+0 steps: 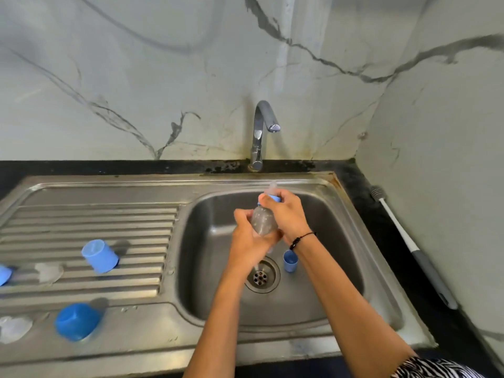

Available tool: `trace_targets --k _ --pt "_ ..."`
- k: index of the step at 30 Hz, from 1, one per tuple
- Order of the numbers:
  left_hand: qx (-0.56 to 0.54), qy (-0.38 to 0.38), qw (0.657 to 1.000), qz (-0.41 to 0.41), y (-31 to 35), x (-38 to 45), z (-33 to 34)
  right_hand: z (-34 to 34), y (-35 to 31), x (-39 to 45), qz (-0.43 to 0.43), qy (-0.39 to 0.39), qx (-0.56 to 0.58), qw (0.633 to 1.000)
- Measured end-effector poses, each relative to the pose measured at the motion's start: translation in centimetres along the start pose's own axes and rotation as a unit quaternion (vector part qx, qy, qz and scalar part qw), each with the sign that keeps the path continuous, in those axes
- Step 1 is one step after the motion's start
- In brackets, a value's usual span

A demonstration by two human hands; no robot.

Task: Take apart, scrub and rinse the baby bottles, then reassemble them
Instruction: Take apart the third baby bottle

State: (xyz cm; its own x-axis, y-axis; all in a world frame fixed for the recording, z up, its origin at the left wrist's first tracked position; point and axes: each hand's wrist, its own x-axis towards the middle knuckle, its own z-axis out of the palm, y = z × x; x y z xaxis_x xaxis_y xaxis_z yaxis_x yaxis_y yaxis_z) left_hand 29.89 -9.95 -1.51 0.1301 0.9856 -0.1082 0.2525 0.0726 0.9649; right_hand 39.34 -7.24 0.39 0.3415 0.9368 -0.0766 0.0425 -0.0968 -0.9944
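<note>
Over the steel sink (pixel 313 317), my left hand (pixel 249 241) grips the clear plastic baby bottle (pixel 263 221); my right hand (pixel 286 214) pinches its blue collar (pixel 273 198). Wet fingers could slip, dropping it.

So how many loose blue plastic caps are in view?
3: a light blue cap on the ribbed drainboard, a darker blue cap nearer the front edge, a small blue cap in the basin. More may be cropped at left.

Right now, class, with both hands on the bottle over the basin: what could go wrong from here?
1. The bottle looks wet; twisting its blue collar could make it slip into the sink.
2. The small blue cap beside the open drain may get knocked or washed about.
</note>
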Motion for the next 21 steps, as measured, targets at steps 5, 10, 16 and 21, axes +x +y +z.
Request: trace_targets --k 5,10,16,21 --pt "-0.388 -0.186 0.901 -0.061 -0.6 0.4 -1.5 -1.0 -1.4 -0.4 0.054 -0.152 0.223 0.961" --pt "-0.433 -0.165 0.882 -0.093 -0.9 0.7 -1.7 -1.4 -1.2 0.3 0.077 -0.064 0.293 0.951" --pt "-0.343 -0.046 0.936 -0.064 -0.9 0.9 -1.0 -1.3 -1.1 0.1 0.048 0.01 0.258 0.965" --pt "-0.382 -0.077 0.916 -0.098 -1.7 0.5 -0.8 -1.5 0.0 0.0 0.062 0.061 0.274 0.958"
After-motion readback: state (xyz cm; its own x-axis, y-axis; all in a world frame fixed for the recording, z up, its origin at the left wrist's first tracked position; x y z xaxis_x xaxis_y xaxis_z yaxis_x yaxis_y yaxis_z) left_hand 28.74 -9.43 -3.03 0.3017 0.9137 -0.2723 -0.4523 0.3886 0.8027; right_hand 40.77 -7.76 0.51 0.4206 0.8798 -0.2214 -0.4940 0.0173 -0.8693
